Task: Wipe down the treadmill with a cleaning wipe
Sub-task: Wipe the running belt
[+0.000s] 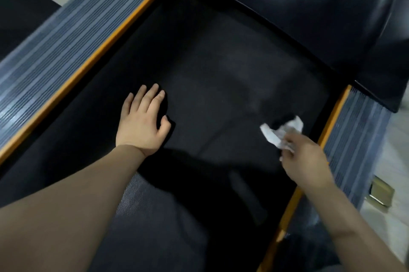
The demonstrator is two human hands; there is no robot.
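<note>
A black textured treadmill belt ran between two grey ribbed side rails edged with orange strips. A left hand lay flat on the belt; a crumpled white cleaning wipe, held by a right hand, touched it near the right rail.

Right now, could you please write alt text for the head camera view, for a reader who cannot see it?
A person's right hand holds a crumpled white wipe over the dark treadmill belt, near its right edge. The left hand lies flat on the belt with straight fingers. Grey ribbed side rails with orange edging run along both sides.
</note>
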